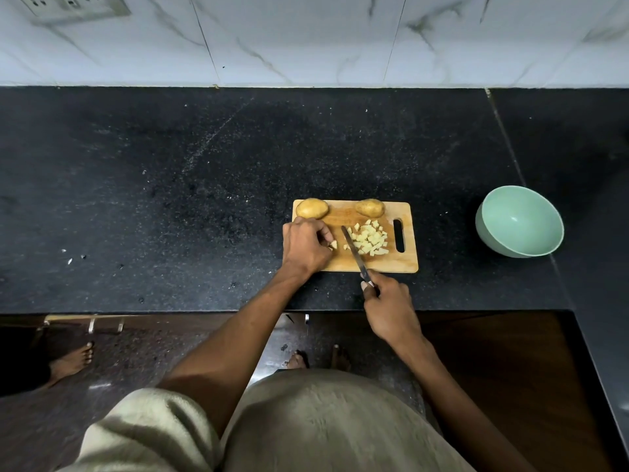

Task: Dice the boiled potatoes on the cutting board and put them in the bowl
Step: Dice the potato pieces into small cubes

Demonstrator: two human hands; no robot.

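a black speckled counter carries a wooden cutting board and, well apart, a green bowl.

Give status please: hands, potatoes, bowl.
Right hand shut on knife; left hand pinching last piece. Diced pile on board, two whole potatoes left. Bowl empty, path clear.

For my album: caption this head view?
Right hand knifing diced potato on board; bowl empty.

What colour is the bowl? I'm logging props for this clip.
Pale mint green, inside and out; the bowl shows clearly in the head view, empty, right of the cutting board.
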